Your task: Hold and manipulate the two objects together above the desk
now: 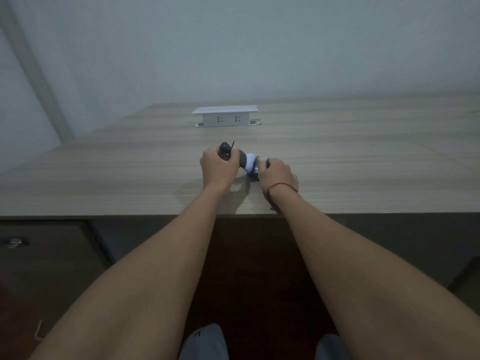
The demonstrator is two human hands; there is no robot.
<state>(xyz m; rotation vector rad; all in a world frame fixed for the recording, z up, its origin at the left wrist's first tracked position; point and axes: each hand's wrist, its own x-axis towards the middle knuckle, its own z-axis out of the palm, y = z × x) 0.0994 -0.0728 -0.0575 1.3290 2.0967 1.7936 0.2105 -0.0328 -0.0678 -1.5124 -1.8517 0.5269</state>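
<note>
Head view: left hand and right hand grasp, fingers curled, a seemingly black-and-white device.

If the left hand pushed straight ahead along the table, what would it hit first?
Probably the white socket box, which stands beyond the left hand and the dark-and-white object it grips. Bare table lies between; depth is unclear.

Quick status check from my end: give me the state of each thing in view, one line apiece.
Left hand: curled round the dark end of the rolled bundle.
Right hand: grips the bundle's other end.
Rolled bundle: dark and white, held between both hands just above the table.
Power socket box: raised up from the table, both outlets empty.
Table: wood-grain top, the socket box set into it.
</note>
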